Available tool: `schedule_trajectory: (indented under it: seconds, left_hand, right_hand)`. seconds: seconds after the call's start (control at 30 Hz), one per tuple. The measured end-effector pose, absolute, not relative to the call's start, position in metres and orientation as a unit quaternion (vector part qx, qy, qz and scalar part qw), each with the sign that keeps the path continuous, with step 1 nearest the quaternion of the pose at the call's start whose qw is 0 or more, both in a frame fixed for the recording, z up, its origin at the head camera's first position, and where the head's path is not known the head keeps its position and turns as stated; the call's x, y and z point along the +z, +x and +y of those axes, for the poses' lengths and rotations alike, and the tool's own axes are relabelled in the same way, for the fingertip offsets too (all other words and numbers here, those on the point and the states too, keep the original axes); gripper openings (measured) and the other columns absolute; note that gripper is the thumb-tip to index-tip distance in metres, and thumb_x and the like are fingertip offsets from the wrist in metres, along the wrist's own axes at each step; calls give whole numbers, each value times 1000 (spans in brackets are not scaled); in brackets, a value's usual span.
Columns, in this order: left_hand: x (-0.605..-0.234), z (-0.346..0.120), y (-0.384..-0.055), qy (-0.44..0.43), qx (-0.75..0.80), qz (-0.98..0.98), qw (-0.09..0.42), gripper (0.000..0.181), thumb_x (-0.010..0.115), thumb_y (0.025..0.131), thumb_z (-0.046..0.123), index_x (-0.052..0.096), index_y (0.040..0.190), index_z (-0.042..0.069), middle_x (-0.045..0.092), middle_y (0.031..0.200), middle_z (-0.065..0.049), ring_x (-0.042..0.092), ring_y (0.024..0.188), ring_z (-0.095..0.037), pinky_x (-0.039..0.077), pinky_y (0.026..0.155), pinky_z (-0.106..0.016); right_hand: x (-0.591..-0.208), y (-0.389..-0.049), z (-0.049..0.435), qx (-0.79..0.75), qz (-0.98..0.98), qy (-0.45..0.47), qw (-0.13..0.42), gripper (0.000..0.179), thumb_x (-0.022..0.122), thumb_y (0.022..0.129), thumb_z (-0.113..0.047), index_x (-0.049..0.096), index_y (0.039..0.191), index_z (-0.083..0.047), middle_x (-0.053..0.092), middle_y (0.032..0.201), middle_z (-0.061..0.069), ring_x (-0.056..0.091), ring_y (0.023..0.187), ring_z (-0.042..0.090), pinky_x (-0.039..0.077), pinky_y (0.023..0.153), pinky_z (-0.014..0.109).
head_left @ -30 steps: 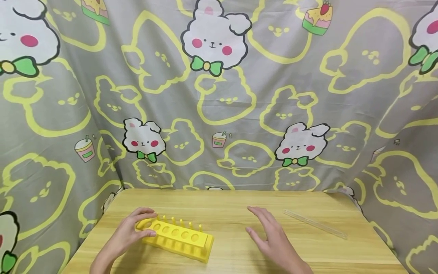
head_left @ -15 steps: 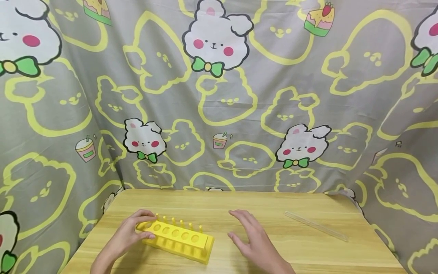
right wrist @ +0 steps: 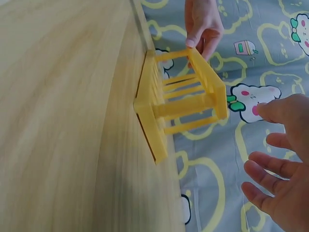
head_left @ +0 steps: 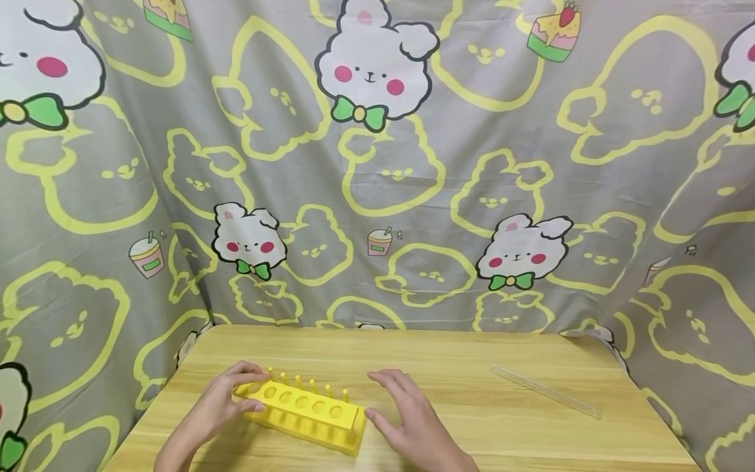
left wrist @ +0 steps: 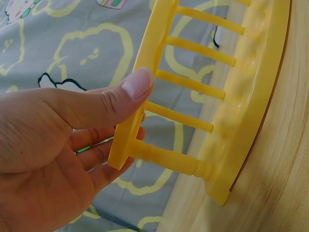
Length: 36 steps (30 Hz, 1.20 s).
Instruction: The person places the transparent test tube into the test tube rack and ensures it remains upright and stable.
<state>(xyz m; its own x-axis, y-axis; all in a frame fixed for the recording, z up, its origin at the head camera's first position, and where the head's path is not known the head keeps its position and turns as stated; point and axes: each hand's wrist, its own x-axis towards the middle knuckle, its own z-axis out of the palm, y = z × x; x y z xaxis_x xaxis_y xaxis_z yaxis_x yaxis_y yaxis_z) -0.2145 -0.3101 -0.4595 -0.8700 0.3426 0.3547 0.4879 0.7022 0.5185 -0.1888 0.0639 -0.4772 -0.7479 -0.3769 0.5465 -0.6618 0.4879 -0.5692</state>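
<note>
A yellow test tube rack (head_left: 312, 413), with a row of round holes and upright pegs along its back, stands on the left half of the table. My left hand (head_left: 221, 403) grips the left end of its top plate; in the left wrist view the thumb (left wrist: 137, 84) lies on one face and the fingers behind. At the rack's right end, my right hand (head_left: 409, 419) is spread, thumb tip close to the corner. In the right wrist view a gap shows between the right hand (right wrist: 280, 169) and the rack (right wrist: 188, 104).
Clear thin rods or tubes (head_left: 545, 392) lie slantwise on the right side of the wooden table (head_left: 448, 354). A grey curtain (head_left: 401, 196) with rabbit prints hangs around the back and sides.
My right hand has moved left across the table to the rack's right end. The left hand keeps its hold, and the rack has stayed nearly in place.
</note>
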Motion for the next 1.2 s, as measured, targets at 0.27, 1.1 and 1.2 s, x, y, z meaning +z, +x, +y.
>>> schedule_trajectory:
  seconds: [0.27, 1.1, 1.2]
  left_hand:
    - [-458, -311, -214, -221, -313, -917, 108, 45, 89, 73, 11, 76, 115, 2, 65, 114, 0, 63, 103, -15, 60, 82, -30]
    - [-461, -313, -216, -241, -296, -915, 129, 44, 90, 71, 13, 77, 113, 4, 67, 111, 0, 64, 102, -13, 60, 82, -32]
    - [-462, -313, -216, -243, -297, -914, 131, 45, 90, 71, 13, 77, 112, 4, 67, 110, 0, 63, 101, -11, 60, 81, -31]
  right_hand:
    - [-477, -189, 47, 399, -837, 329, 176, 46, 76, 96, -30, 60, 137, -17, 58, 132, -8, 58, 119, 13, 57, 98, 36]
    - [-484, -187, 9, 368, -854, 342, 137, 44, 83, 89, -28, 67, 126, -9, 61, 116, -3, 60, 107, 9, 58, 87, 25]
    - [-485, -187, 6, 358, -857, 343, 143, 43, 83, 89, -27, 68, 125, -9, 60, 115, -6, 59, 105, 7, 57, 87, 23]
